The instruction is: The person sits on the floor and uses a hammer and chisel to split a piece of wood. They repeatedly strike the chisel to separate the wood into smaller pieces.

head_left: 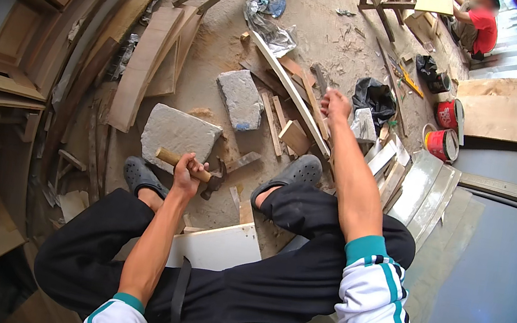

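My left hand (186,174) is closed round the wooden handle of a claw hammer (170,157), whose metal head points right, just in front of a large grey stone block (177,131). Ahead and to the right, my right arm stretches out. The fingers of my right hand (336,105) are curled together beside a dark grey strip (319,76); whether they grip it is hard to see. Just left of that hand lies a long white-edged board (288,93) on other wood scraps. A second stone block (239,98) lies between the hands.
Curved wooden panels (146,70) lean at the left. A black plastic bag (374,97), red buckets (441,142) and a yellow-handled tool (411,81) are at the right. A white board (220,248) lies by my legs. Another person (483,29) crouches at the far right.
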Demonstrator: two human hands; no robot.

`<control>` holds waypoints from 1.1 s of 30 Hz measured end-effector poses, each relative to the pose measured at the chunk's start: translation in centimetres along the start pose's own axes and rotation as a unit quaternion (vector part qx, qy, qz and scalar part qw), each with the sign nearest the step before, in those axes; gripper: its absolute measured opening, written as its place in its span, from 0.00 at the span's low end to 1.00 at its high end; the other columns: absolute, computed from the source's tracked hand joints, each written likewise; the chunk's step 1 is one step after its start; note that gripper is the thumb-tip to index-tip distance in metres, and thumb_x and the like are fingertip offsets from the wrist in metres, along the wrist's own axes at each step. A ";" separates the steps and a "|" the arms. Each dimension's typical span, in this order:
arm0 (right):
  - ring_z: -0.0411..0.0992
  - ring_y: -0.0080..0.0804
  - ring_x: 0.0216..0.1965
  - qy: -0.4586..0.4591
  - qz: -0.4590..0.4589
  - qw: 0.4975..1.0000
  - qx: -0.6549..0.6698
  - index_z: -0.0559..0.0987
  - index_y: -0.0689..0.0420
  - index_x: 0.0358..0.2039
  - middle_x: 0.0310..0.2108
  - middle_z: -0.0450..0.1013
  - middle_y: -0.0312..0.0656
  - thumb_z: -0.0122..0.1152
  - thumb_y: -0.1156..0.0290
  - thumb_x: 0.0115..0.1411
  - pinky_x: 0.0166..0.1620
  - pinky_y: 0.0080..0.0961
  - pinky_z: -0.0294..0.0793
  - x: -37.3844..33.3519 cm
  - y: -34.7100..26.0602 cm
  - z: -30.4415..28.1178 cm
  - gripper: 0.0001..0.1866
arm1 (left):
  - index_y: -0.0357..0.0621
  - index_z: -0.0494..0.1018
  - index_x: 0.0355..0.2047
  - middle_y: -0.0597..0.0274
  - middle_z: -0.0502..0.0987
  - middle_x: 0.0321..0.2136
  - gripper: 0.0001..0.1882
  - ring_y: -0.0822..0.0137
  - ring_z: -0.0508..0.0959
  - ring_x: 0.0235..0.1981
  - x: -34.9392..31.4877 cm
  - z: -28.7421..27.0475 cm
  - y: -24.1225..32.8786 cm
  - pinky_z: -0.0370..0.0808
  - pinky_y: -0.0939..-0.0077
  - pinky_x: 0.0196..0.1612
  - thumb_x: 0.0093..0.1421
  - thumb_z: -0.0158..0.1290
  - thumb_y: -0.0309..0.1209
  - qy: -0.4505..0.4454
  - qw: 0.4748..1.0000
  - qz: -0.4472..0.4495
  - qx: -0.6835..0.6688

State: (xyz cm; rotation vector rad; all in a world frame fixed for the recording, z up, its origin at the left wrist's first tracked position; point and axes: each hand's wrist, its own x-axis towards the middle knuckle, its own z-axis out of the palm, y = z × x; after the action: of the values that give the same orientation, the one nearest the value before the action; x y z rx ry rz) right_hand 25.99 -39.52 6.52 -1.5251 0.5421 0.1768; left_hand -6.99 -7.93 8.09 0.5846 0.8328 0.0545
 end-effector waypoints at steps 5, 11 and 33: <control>0.73 0.25 0.20 -0.101 0.020 0.966 -0.238 0.79 0.59 0.32 0.23 0.76 0.39 0.67 0.58 0.59 0.18 0.25 0.72 -4.2 1.6 2.2 0.15 | 0.53 0.60 0.17 0.71 0.59 0.15 0.18 0.71 0.66 0.23 -0.1 -1.7 -0.6 0.71 0.65 0.46 0.58 0.57 0.34 -0.015 0.996 0.047 0.070; 0.78 0.32 0.23 -0.381 0.221 0.830 -0.342 0.80 0.59 0.30 0.25 0.78 0.42 0.58 0.58 0.63 0.22 0.31 0.75 -13.8 7.5 4.5 0.16 | 0.50 0.66 0.18 0.70 0.67 0.17 0.15 0.73 0.68 0.24 -2.6 1.4 -1.9 0.68 0.73 0.35 0.56 0.60 0.32 -0.024 0.957 0.139 0.254; 0.69 0.25 0.19 -0.440 0.508 0.718 -0.179 0.74 0.48 0.32 0.23 0.71 0.31 0.47 0.54 0.69 0.16 0.25 0.67 -29.8 16.1 7.3 0.15 | 0.53 0.79 0.39 0.59 0.72 0.38 0.12 0.56 0.75 0.45 -9.0 -3.1 -3.2 0.75 0.60 0.43 0.52 0.58 0.31 -0.197 0.495 0.316 0.785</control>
State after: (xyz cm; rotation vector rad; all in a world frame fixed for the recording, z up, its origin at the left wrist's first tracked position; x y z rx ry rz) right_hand -5.35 -24.82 4.81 -1.1307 0.5059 1.8618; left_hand -15.85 -11.65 10.95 2.5569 -0.1146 -0.2121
